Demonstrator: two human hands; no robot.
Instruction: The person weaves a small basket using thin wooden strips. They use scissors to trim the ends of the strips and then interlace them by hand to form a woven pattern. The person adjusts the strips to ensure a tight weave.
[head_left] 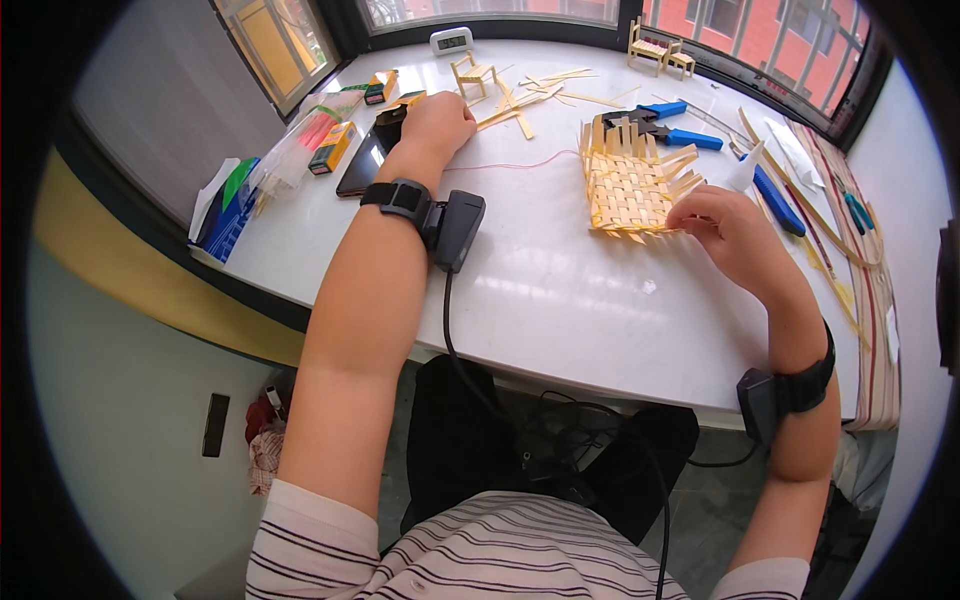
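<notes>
A woven mat of pale bamboo strips stands slightly tilted on the right half of the table, loose strip ends sticking out along its edges. My right hand is closed in a pinch at its lower right corner. From the mat a thin pink thread runs left across the tabletop to my left wrist. Reaching far forward, my left hand has its fingers curled; whatever they hold is hidden. Beside that hand lies a black phone, and just beyond it stands a tiny bamboo chair.
Loose bamboo strips lie at the back. Blue-handled pliers, a white-nozzled bottle and a blue-handled tool sit at the right. Small boxes and plastic packaging line the left; miniature furniture stands by the window.
</notes>
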